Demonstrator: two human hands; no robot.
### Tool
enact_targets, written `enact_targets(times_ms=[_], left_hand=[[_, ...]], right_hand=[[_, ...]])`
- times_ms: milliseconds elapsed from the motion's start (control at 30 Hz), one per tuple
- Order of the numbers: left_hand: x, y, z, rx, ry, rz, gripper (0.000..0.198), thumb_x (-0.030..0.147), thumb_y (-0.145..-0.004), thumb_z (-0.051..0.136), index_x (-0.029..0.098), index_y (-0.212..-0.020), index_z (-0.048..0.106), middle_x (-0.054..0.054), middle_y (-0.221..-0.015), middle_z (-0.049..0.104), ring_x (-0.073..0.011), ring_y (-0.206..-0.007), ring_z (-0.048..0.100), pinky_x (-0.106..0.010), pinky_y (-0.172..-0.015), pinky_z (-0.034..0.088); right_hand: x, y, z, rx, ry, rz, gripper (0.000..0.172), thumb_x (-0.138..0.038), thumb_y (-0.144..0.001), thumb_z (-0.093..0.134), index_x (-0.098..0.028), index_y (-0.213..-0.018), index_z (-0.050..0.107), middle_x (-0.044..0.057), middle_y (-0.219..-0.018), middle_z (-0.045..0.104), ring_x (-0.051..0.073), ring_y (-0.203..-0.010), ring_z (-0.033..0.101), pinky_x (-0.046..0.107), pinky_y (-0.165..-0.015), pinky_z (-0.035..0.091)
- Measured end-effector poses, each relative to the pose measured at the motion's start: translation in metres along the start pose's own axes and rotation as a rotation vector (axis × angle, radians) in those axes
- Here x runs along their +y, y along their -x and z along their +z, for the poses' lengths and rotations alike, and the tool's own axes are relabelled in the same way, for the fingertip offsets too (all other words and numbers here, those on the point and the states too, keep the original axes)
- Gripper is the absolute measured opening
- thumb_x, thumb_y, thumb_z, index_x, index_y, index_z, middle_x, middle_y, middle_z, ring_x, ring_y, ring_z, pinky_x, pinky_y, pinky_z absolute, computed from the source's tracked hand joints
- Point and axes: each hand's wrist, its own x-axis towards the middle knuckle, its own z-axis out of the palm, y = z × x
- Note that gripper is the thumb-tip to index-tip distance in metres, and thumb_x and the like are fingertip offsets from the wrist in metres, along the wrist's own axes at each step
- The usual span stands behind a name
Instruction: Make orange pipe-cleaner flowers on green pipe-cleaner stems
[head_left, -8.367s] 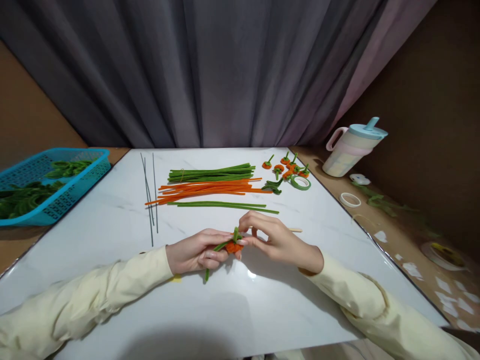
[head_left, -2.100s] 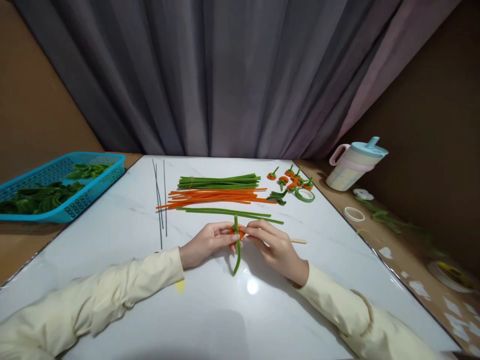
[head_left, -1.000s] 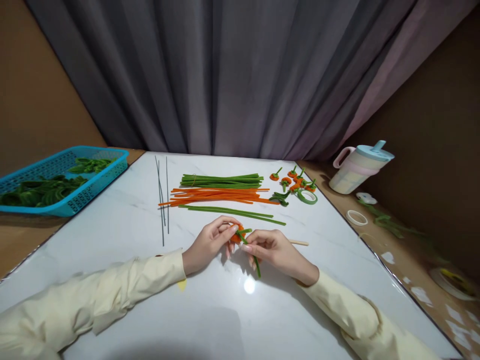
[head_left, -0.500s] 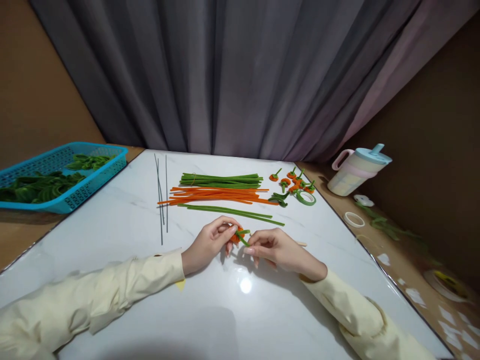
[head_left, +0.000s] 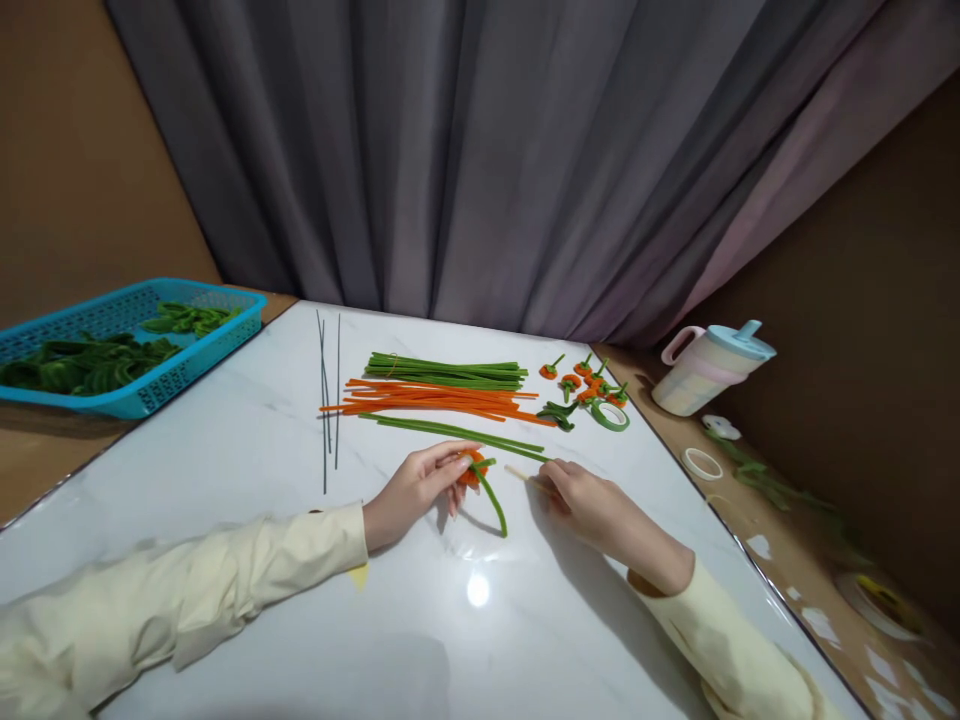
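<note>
The left hand (head_left: 417, 486) rests on the white table (head_left: 525, 630) with thumb and fingertips pinched together on a small orange coil (head_left: 469, 472). A green stem (head_left: 493, 500) comes out of the coil and curves toward the person, its free end lying on the table. Just to the right, the right hand (head_left: 594, 500) lies knuckles up with its fingers closed on a thin wooden stick (head_left: 523, 474). The stick points left toward the coil, with its tip close beside it but apart. How the fingers sit under the stick is hard to make out.

Beyond the hands lie two loose green strands (head_left: 459, 433), then a spread of orange strands (head_left: 435, 398) and a tied bundle of green strands (head_left: 444, 369), all running left to right. A few thin dark wires (head_left: 328, 390) lie lengthwise to their left. Near the right edge there are several small finished orange pieces (head_left: 586, 376) and a roll of green tape (head_left: 610, 415).

A blue basket (head_left: 196, 352) with green loops stands off the table's left corner. A lidded cup (head_left: 705, 370) and a white ring (head_left: 701, 463) are off to the right.
</note>
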Motion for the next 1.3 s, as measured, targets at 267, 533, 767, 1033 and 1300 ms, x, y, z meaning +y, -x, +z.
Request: enact_targets(times_ms=[267,533,767,1033,1300], left_hand=[[0.023,0.004,0.000,0.025,-0.204,0.242,0.035,0.033,-0.086,0.054,0.014,-0.116,0.052,-0.006,-0.085,0.063,-0.0118,-0.064,0.058,-0.025,-0.059,0.050],[0.027,0.008,0.001,0.105,-0.460,0.520,0.027,0.022,-0.084,0.057,0.016,-0.110,0.052,-0.010,-0.108,0.063,-0.0178,-0.091,0.065,-0.029,-0.078,0.058],[0.017,0.011,-0.002,0.091,-0.719,0.800,0.037,0.012,-0.085,0.054,0.018,-0.121,0.047,-0.009,-0.115,0.063,-0.0161,-0.098,0.065,-0.025,-0.088,0.055],[0.019,0.013,0.001,0.085,-0.743,0.719,0.027,0.016,-0.085,0.054,0.017,-0.111,0.047,-0.011,-0.111,0.066,-0.0175,-0.091,0.068,-0.023,-0.075,0.059],[0.026,0.019,0.008,0.077,-0.550,0.366,0.017,0.025,-0.085,0.055,0.017,-0.098,0.047,-0.011,-0.109,0.066,-0.0196,-0.094,0.066,-0.029,-0.079,0.057]], right_hand=[[0.001,0.012,-0.035,0.040,-0.622,-0.020,0.012,-0.026,-0.087,0.045,-0.018,-0.087,0.052,0.000,-0.064,0.056,0.008,-0.043,0.041,0.021,-0.042,0.032],[-0.059,0.038,-0.052,-0.224,-1.518,0.124,0.058,-0.049,-0.085,0.053,-0.022,-0.134,0.036,-0.001,-0.059,0.058,0.002,-0.034,0.011,0.015,-0.029,0.007],[-0.069,0.024,-0.039,-0.330,-1.778,0.032,0.058,-0.027,-0.092,0.038,-0.017,-0.144,0.015,0.010,-0.073,0.070,0.001,-0.029,0.010,0.011,-0.024,0.026],[-0.061,0.013,-0.031,-0.467,-1.919,-0.055,0.058,-0.018,-0.086,0.035,-0.015,-0.142,0.023,0.008,-0.071,0.071,0.002,-0.020,0.018,0.012,-0.022,0.032],[-0.070,0.018,-0.030,-0.319,-1.849,0.005,0.075,-0.025,-0.086,0.048,-0.018,-0.146,0.003,0.004,-0.062,0.069,0.002,-0.021,0.024,0.012,-0.023,0.034]])
